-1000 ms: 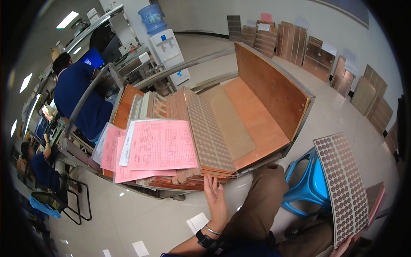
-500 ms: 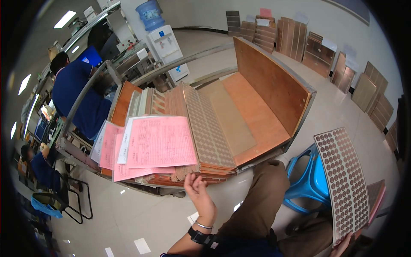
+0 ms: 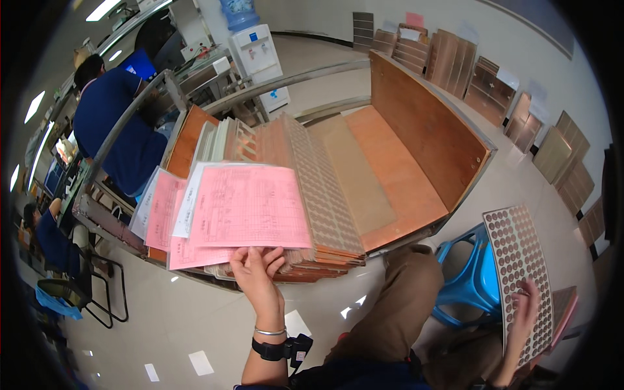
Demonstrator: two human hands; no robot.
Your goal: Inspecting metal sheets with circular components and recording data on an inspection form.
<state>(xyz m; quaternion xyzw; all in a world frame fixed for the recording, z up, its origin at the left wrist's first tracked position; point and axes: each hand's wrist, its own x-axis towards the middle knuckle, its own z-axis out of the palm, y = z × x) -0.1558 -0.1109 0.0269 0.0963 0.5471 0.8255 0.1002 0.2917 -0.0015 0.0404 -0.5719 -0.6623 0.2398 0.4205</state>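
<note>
My left hand has its fingers curled at the lower edge of a pink printed sheet, pinching it there. The sheet lies over other pink and white papers, on top of a tight row of upright circuit panels in a wooden-sided cart. At the lower right, my right hand is raised in front of a panel with rows of round copper pads. Its fingers are stretched up and slightly blurred, not wrapped round the panel. This panel stands upright, tilted, beside a blue plastic stool.
The cart's wooden end board rises on the right, with a metal rail behind. More panels lean along the wall. A water dispenser stands at the back. A person in dark blue sits at the left; another sits farther left.
My left hand has moved left and up to the pink sheet's edge. My right hand has left the panel's bottom edge and come up in front of its face.
</note>
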